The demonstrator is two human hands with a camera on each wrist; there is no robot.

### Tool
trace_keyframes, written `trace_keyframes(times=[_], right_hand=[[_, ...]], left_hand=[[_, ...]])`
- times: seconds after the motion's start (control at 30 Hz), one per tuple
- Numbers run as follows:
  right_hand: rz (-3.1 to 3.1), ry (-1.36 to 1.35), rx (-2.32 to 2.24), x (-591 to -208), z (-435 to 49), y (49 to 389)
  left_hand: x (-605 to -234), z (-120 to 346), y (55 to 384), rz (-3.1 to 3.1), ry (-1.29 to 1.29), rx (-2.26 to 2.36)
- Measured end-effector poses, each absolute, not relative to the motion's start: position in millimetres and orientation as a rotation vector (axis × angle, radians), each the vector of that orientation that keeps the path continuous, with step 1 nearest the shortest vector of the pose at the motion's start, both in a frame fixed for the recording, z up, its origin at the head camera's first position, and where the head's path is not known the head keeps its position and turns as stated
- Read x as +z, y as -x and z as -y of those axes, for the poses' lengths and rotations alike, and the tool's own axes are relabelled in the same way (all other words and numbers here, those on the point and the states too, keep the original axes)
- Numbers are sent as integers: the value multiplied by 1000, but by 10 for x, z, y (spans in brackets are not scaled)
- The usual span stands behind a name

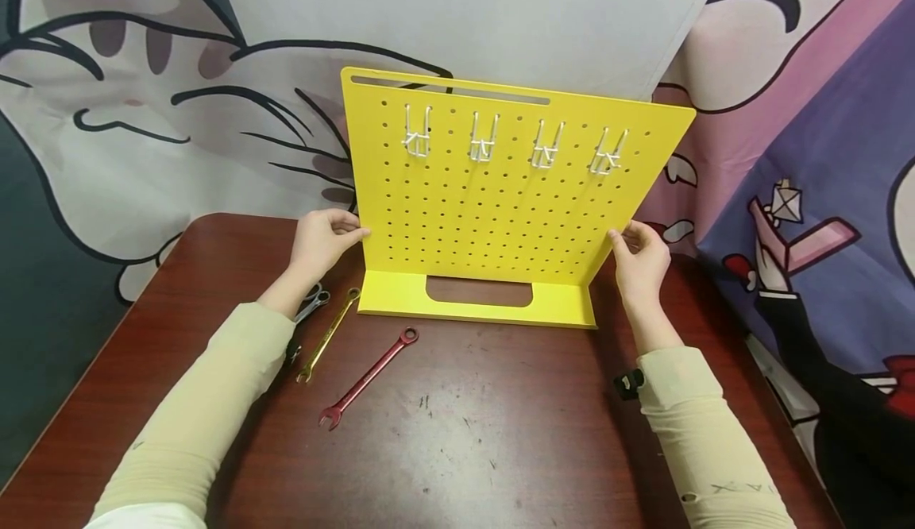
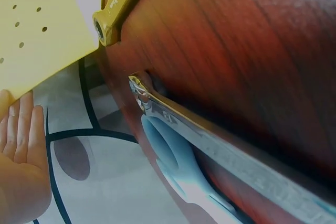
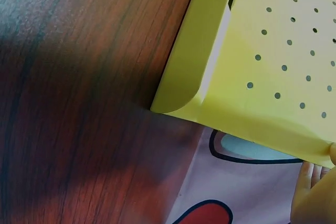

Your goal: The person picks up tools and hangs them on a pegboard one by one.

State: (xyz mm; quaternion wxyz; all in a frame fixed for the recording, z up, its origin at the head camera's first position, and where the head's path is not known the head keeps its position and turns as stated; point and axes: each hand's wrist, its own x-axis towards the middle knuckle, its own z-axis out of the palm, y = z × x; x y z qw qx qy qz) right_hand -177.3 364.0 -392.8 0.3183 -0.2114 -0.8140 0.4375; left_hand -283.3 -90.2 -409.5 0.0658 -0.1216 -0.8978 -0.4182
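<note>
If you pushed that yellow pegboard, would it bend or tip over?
The yellow pegboard is probably stiff, since its tall panel looks flat and unbowed. Pushed near the top, it might tip, as the panel rises well above its shallow foot. Pushed low, it would likely slide, that foot being flat.

The yellow pegboard (image 1: 493, 231) looks smooth, like painted metal (its perforated face shows little glare). The red wrench (image 1: 368, 378) and gold wrench (image 1: 329, 337) are shiny metal, the table (image 1: 529, 426) glossy, dark-grained wood, the sleeves (image 1: 193, 410) and printed backdrop (image 1: 93, 171) matt cloth.
</note>
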Motion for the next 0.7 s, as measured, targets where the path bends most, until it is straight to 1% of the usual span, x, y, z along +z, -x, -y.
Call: trace_keyframes(times=[0.4,0.7], right_hand=[[2155,483,1146,-3914,-3718,1746],[2082,387,1105,-3692,-3825,1666]], left_hand=[[-4118,892,2806,2673,357,-1283],[-4121,880,2768,2649,353,-1282]])
